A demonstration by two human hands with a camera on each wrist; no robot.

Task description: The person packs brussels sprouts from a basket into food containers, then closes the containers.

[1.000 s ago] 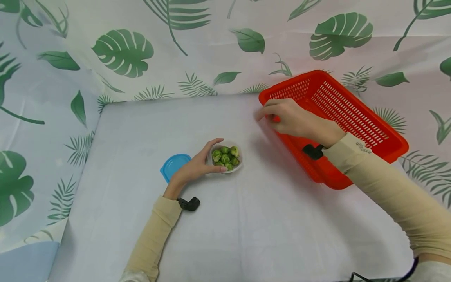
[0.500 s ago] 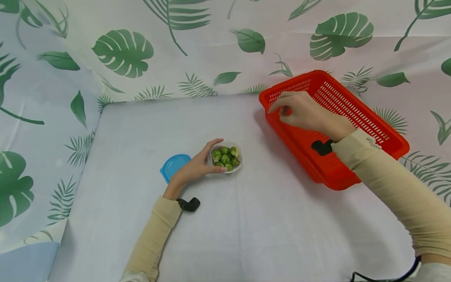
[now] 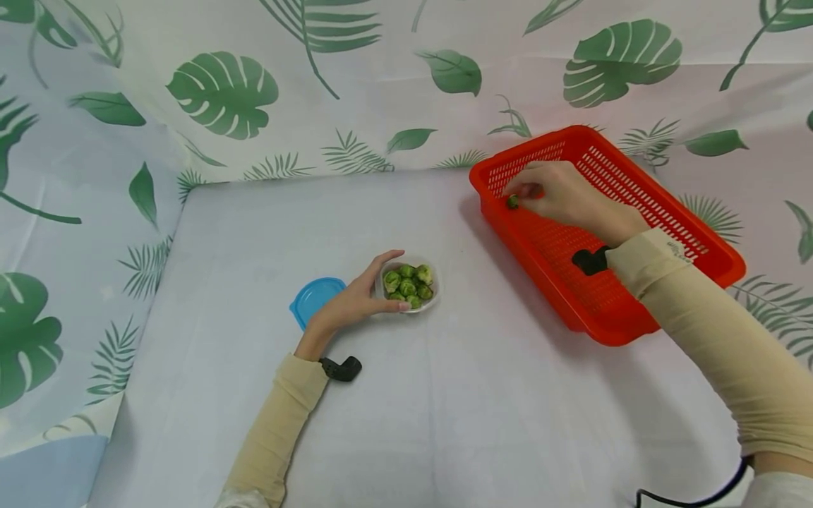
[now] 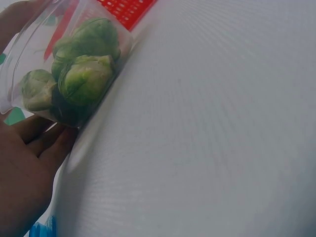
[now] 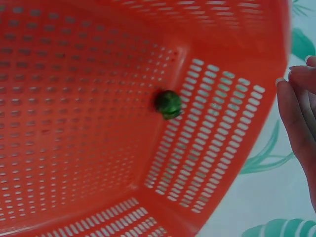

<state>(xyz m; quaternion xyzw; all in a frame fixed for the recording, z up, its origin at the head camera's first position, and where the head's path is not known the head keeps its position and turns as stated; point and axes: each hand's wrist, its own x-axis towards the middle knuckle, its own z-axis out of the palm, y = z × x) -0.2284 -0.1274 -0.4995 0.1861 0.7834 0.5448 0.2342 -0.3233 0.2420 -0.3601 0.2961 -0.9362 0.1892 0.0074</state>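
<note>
My left hand (image 3: pixel 356 300) grips a small clear plastic tub (image 3: pixel 437 286) on the table, thumb and fingers spread around its sides. Several green Brussels sprouts (image 3: pixel 407 286) fill the tub. In the left wrist view the sprouts (image 4: pixel 86 79) show through its wall. My right hand (image 3: pixel 565 194) hovers over the far left end of a red plastic basket (image 3: pixel 610 331). Just below its fingers in the head view is one Brussels sprout (image 3: pixel 512 202). The right wrist view shows this sprout (image 5: pixel 168 104) inside the basket, apart from the bent fingers (image 5: pixel 294 108), which hold nothing.
A blue lid (image 3: pixel 314 300) lies left of the tub, partly behind the left wrist. The basket takes up the right side of the white-covered table (image 3: pixel 381 423). Leaf-printed cloth (image 3: pixel 356 63) stands behind the table and along its left.
My right hand has moved right, from beside the basket's left rim to over its inside. A Brussels sprout now shows below its fingers. The left hand and the tub have stayed put.
</note>
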